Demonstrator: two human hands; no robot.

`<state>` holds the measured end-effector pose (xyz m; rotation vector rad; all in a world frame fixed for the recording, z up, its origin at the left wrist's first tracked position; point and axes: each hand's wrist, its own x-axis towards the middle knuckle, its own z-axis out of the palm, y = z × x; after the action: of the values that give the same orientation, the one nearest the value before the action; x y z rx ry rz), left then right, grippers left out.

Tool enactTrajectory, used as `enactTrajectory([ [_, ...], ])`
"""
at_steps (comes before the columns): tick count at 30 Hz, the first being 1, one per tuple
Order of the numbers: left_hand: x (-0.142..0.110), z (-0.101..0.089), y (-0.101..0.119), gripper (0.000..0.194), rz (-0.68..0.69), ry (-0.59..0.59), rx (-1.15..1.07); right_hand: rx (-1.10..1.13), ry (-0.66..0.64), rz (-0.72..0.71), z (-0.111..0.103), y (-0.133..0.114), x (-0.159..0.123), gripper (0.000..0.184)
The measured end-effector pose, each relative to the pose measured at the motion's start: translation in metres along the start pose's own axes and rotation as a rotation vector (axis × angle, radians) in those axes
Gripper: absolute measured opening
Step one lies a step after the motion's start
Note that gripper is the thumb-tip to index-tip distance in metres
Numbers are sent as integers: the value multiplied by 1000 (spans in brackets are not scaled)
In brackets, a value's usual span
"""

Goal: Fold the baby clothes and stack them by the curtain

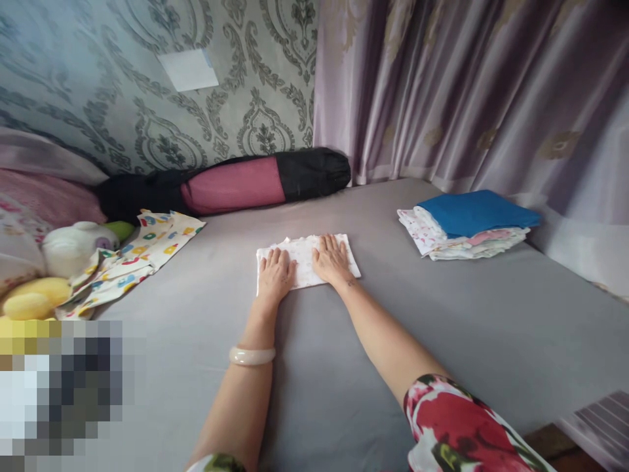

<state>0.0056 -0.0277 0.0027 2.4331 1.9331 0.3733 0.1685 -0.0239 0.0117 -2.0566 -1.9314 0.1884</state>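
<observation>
A white cloth with a faint print [303,262], folded into a rectangle, lies in front of me on the grey bed sheet [314,367]. My left hand [276,272] rests flat on its left part, fingers stretched forward. On its right part my right hand [331,257] is pressed flat as well, fingers slightly apart. Neither hand grips anything. The cloth's far edge looks a little uneven, and parts of it are hidden under both palms.
A stack of folded cloths [466,244] topped by a blue one [481,213] sits at right. Leftward lie a colourful printed cloth [147,252], a white plush toy [73,248] and a yellow one [37,298]. A long black and maroon bag [236,183] lines the wall.
</observation>
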Motion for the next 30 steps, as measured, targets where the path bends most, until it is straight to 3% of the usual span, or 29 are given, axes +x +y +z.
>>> enactTrajectory([
  [8,1,-7,-2,49,-80,38,-21,-29,64,127,-10,12,7,59],
  [13,1,-10,-3,50,-130,49,-21,-44,86,136,-7,15,7,59],
  [22,2,-3,-1,56,-133,-53,57,-40,13,135,-7,16,4,59],
  [26,11,-15,-3,48,-85,-7,86,-102,44,110,-11,17,8,54],
  [30,32,-36,-13,36,-61,-135,130,-172,-21,15,-21,30,21,43],
])
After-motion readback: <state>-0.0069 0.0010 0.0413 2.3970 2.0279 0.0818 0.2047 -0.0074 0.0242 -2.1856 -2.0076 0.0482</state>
